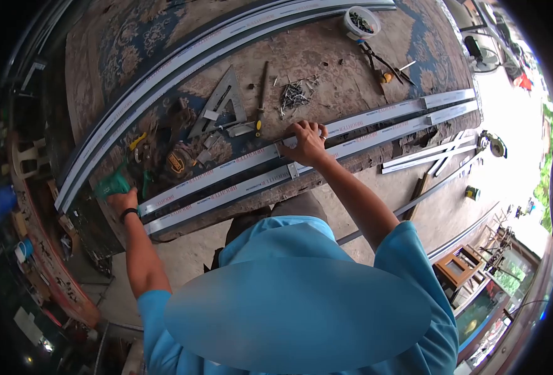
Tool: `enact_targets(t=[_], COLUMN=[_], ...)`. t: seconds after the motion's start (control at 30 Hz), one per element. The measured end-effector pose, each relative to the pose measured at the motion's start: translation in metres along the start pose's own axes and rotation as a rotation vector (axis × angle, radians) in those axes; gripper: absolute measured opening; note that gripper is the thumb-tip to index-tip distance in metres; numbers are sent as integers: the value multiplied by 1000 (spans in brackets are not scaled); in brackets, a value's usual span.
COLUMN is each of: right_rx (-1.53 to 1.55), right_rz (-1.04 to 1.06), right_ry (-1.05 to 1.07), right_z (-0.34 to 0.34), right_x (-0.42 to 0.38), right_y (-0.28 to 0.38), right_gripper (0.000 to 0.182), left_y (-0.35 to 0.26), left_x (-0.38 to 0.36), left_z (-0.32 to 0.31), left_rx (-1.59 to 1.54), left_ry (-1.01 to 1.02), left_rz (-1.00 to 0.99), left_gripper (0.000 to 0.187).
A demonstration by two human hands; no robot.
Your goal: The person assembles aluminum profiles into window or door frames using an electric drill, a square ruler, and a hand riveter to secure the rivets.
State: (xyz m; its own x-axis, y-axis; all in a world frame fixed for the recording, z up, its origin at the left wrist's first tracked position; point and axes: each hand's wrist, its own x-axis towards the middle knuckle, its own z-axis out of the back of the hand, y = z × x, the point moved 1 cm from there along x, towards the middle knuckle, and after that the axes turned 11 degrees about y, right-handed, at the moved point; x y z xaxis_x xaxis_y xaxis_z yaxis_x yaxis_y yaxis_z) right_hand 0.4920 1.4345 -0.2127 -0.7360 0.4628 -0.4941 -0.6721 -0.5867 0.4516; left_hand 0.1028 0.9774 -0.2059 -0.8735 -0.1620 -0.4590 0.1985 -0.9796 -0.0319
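At the table's left end my left hand (123, 202) is closed around the green handle of a power tool (114, 183), whose front end is hard to make out. My right hand (306, 144) rests over the upper of two long metal profiles (364, 119), its fingers bent across it beside a small metal bracket; whether they pinch something is hidden. Another small bracket (294, 170) sits on the lower profile (345, 150). Beyond my right hand lie a heap of screws (296, 94), a screwdriver (259, 119) and a triangular metal square (226, 100).
More long profiles (164, 75) run along the far side. A white tub of dark parts (361, 24), pliers (381, 64) and a tape measure (177, 162) lie on the patterned cloth. Metal bars (429, 153) are on the floor at right.
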Motion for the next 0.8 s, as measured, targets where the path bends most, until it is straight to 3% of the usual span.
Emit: enact_targets(t=[0.03, 0.13, 0.23, 0.27, 0.33, 0.4, 0.5, 0.6, 0.67, 0.8], right_rx=[-2, 0, 66, 94, 109, 117, 120, 116, 97, 148], right_rz=[0, 17, 66, 87, 102, 104, 99, 97, 99, 124], right_ry=[-13, -70, -109, -113, -105, -107, -119, -121, -117, -158], right_z=[-1, -4, -8, -9, -10, -13, -15, -12, -13, -17], right_x=[-1, -4, -3, -3, -1, -3, -5, -5, -5, -6], right_y=[0, 0, -3, -5, -8, -8, -6, -7, -7, -8], right_gripper=[61, 61, 66, 68, 67, 67, 66, 64, 64, 62], left_y=[1, 57, 94, 92, 53, 27, -10, -86, -136, -202], left_x=[8, 59, 59, 26, -89, -179, -252, -297, -316, -335], left_z=[2, 1, 51, 80, 134, 164, 166, 162, 146, 113], left_rx=[43, 209, -159, -402, -755, -1035, -1151, -787, -658, -431], left_ry=[12, -180, 102, 293, 314, 430, 520, 700, 875, 1018], left_rz=[-9, -406, -308, -279, -170, -328, -398, -540, -599, -772], left_gripper=[87, 66, 48, 49, 52, 50, 51, 55, 59, 58])
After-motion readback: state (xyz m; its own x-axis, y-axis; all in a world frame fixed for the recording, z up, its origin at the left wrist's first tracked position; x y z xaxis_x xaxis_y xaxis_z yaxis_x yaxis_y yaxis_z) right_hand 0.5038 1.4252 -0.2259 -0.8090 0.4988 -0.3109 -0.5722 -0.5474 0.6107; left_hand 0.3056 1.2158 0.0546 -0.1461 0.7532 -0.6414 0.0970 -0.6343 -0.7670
